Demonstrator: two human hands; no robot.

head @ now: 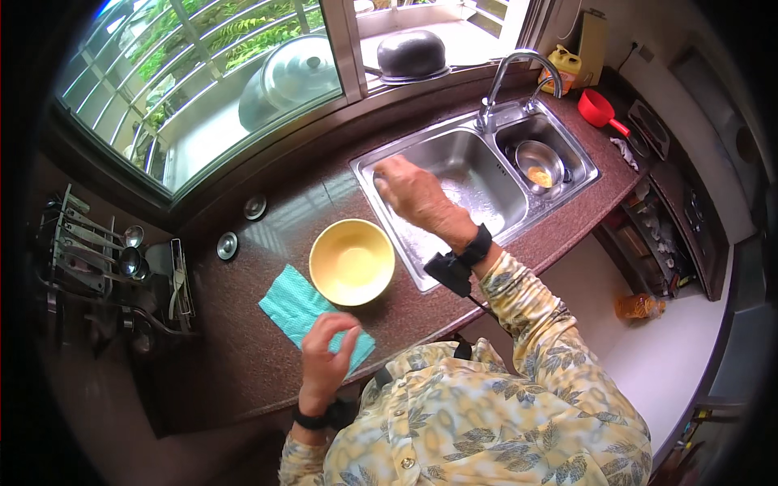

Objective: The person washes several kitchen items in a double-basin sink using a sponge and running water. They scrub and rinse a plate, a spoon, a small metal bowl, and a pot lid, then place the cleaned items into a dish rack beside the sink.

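A yellow bowl stands upright on the brown speckled countertop, with nothing visible inside. Partly beneath its near left side lies a turquoise cloth. Over the near end of this cloth is my left hand, fingers curled, thumb apart from the index finger, with nothing seen in it. My right hand hangs above the left rim of the stainless steel double sink, its fingers bent downward. Its palm is hidden, so whether it holds anything is unclear. The large basin is wet.
In the small basin sits a metal pot with yellowish contents, near the faucet. A red dipper and a yellow jug stand beyond. Two sink strainers lie left; a utensil rack borders the counter.
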